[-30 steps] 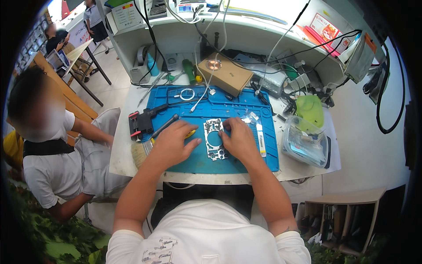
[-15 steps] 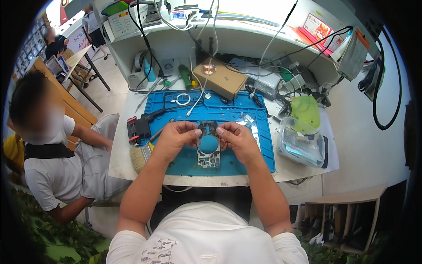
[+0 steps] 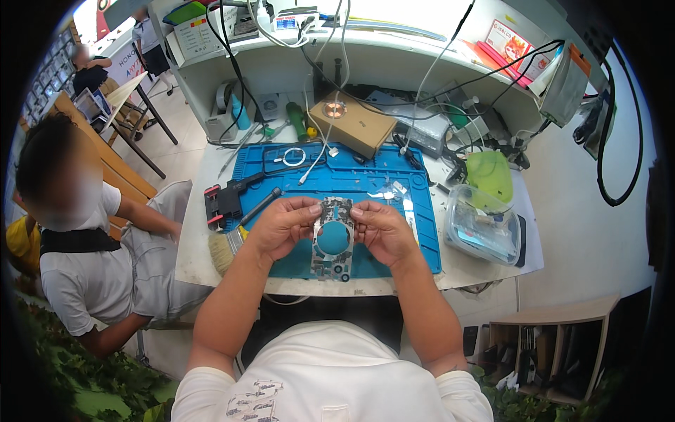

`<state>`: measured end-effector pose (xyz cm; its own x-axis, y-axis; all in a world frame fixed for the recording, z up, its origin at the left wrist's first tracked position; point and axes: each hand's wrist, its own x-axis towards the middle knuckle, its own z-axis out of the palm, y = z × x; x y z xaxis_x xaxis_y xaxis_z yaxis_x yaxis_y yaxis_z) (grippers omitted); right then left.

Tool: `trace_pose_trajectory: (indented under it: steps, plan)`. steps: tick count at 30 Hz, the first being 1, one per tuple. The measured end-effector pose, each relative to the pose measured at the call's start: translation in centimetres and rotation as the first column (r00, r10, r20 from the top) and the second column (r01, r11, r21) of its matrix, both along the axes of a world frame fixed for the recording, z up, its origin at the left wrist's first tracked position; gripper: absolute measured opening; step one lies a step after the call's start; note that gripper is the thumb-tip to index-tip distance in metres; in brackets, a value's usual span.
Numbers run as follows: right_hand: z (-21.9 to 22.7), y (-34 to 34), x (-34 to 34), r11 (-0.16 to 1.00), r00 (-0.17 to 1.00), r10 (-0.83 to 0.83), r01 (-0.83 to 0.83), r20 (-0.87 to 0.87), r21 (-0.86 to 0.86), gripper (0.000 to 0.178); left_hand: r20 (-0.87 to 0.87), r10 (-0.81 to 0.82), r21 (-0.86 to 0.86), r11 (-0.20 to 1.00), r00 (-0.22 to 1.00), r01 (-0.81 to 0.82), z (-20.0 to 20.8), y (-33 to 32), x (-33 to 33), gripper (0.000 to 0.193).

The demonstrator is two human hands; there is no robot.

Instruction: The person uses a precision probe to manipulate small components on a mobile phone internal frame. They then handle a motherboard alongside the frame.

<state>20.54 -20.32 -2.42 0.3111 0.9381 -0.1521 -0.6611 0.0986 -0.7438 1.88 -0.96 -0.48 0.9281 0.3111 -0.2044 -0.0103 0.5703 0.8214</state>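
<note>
Head view: the left hand [image 3: 285, 226] and the right hand [image 3: 383, 228] pinch, between thumbs and fingers, the upper side edges of a thin, silver-grey rectangular plate [image 3: 332, 259] with a large round opening. The plate is between the hands, over the near part of a blue work mat [image 3: 292, 268]. A light, equal grip at both edges would best avoid flexing so thin a part. Its face appears mottled silver and dark, with small cutouts and dark rings near the lower right corner.
</note>
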Motion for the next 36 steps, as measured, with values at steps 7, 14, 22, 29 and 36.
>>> trace_pose_trajectory:
  steps: [7,14,22,29,36]
  plan:
    - [0.3,0.2,-1.1,0.981,0.989,-0.136,0.143,0.064,-0.132,0.021,-0.025,0.063,0.141,0.988,0.998,-0.059,0.7,-0.8,0.5,0.033]
    - [0.0,0.0,-1.3,0.976,0.969,-0.119,0.155,0.219,-0.156,0.019,-0.075,0.132,0.565,0.822,0.988,-0.067,1.6,-0.8,0.7,0.039]
    - [-0.3,-0.1,-1.7,0.977,0.973,-0.097,0.133,0.208,-0.168,0.022,-0.101,0.102,0.519,0.854,0.990,-0.035,1.1,0.1,0.5,0.034]
    - [-0.3,0.0,-1.6,0.970,0.963,-0.094,0.145,0.251,-0.196,0.021,-0.141,0.076,0.579,0.815,0.987,0.020,1.4,0.5,0.5,0.032]
    - [-0.2,0.0,-1.5,0.958,0.964,-0.123,0.177,0.236,-0.225,0.021,-0.148,0.105,0.495,0.869,0.983,-0.018,1.3,1.9,0.3,0.038]
